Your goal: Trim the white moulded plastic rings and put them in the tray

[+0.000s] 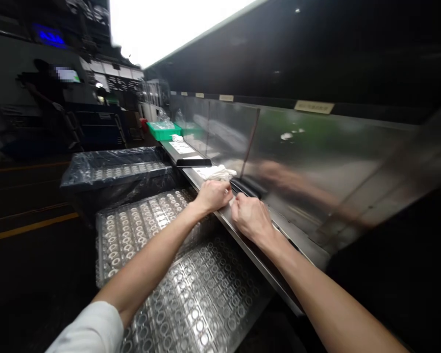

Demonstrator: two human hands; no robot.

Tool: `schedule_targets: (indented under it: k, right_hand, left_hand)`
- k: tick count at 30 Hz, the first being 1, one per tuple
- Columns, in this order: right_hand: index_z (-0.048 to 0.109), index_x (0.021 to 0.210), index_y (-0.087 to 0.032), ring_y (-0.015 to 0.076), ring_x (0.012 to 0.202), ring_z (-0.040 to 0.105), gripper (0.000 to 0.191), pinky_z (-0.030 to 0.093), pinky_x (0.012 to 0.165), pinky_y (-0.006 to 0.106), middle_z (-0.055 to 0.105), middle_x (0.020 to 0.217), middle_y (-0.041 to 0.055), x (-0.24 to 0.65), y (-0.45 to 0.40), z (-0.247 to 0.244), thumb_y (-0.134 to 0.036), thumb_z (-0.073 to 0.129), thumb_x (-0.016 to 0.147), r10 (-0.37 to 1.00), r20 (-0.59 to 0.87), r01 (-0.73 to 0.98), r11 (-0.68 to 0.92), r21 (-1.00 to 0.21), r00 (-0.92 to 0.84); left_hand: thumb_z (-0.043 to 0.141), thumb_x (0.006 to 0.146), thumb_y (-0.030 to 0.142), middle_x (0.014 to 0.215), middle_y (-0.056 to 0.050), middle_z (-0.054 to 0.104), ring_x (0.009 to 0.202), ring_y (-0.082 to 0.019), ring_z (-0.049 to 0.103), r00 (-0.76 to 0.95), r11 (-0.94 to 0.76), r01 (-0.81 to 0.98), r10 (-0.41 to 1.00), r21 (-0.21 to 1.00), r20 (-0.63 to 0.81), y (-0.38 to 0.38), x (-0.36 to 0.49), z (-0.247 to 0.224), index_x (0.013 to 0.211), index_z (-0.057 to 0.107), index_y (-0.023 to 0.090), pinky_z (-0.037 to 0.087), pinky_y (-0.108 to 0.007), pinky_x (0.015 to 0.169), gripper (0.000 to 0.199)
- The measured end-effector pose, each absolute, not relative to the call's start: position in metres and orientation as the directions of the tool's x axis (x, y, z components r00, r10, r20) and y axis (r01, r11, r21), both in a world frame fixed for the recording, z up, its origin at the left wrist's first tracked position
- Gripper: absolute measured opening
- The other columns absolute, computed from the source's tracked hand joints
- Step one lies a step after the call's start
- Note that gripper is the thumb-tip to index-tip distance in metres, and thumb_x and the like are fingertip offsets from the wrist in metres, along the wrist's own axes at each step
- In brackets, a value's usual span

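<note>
My left hand [213, 195] and my right hand [250, 213] are close together over a narrow metal ledge [226, 218]. The fingers of both are closed; whatever they hold, if anything, is too small or hidden to make out. Just beyond my left hand lies a crumpled white cloth [216, 172]. A black rounded object [247, 187] rests against the metal panel beside my right hand. Below my left forearm is a clear tray [132, 230] with rows of small ring-shaped parts. Nearer to me sits another clear tray [191, 294] with round pockets.
A dark flat object [193, 163] and printed sheets [182, 147] lie farther along the ledge, before a green bin [164, 131]. A plastic-lined crate [117, 169] stands at left. A metal panel [297, 162] rises at right. A person [46, 90] stands far back left.
</note>
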State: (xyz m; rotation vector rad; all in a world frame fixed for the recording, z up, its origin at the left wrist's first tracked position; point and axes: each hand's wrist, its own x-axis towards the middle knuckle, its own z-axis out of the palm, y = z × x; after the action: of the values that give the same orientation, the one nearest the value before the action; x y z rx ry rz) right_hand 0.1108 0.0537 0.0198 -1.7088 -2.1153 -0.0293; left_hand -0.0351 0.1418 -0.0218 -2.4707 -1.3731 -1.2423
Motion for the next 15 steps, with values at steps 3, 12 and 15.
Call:
schedule_targets:
  k: [3, 12, 15]
  right_hand:
    - [0.066, 0.080, -0.018, 0.0159, 0.064, 0.056, 0.022, 0.034, 0.059, 0.029, 0.062, 0.068, 0.0034, 0.122, 0.023, 0.037, -0.026, 0.051, 0.093, 0.950, 0.305, 0.660, 0.270, -0.701, -0.065]
    - [0.065, 0.073, -0.016, 0.0053, 0.048, 0.029, 0.030, 0.017, 0.037, 0.016, 0.041, 0.060, -0.0045, 0.197, -0.160, -0.021, -0.038, 0.087, 0.070, 0.902, -0.424, -0.791, -0.318, -0.523, -0.082]
    - [0.063, 0.075, -0.015, 0.0065, 0.051, 0.042, 0.024, 0.022, 0.040, 0.016, 0.050, 0.066, -0.0014, 0.202, -0.210, -0.083, -0.033, 0.079, 0.076, 0.751, -0.659, -0.924, -0.273, -0.269, -0.030]
  left_hand:
    - [0.065, 0.076, 0.027, 0.069, -0.009, 0.067, 0.068, -0.026, 0.062, 0.262, -0.615, 0.685, 0.708, 0.391, 0.655, 0.146, -0.033, -0.020, 0.078, 0.074, 0.018, 0.047, -0.040, 0.073, 0.013]
    - [0.066, 0.066, 0.041, 0.051, 0.002, 0.047, 0.040, -0.010, 0.037, -0.165, -0.476, 0.082, 0.860, 0.876, 0.483, 0.098, -0.036, 0.015, 0.070, 0.062, 0.014, 0.027, -0.024, 0.038, 0.027]
    - [0.074, 0.072, 0.032, 0.049, 0.004, 0.044, 0.042, -0.011, 0.041, -0.101, -0.423, -0.186, 0.906, 0.887, 0.411, 0.001, 0.004, 0.008, 0.069, 0.060, 0.017, 0.032, -0.024, 0.039, 0.020]
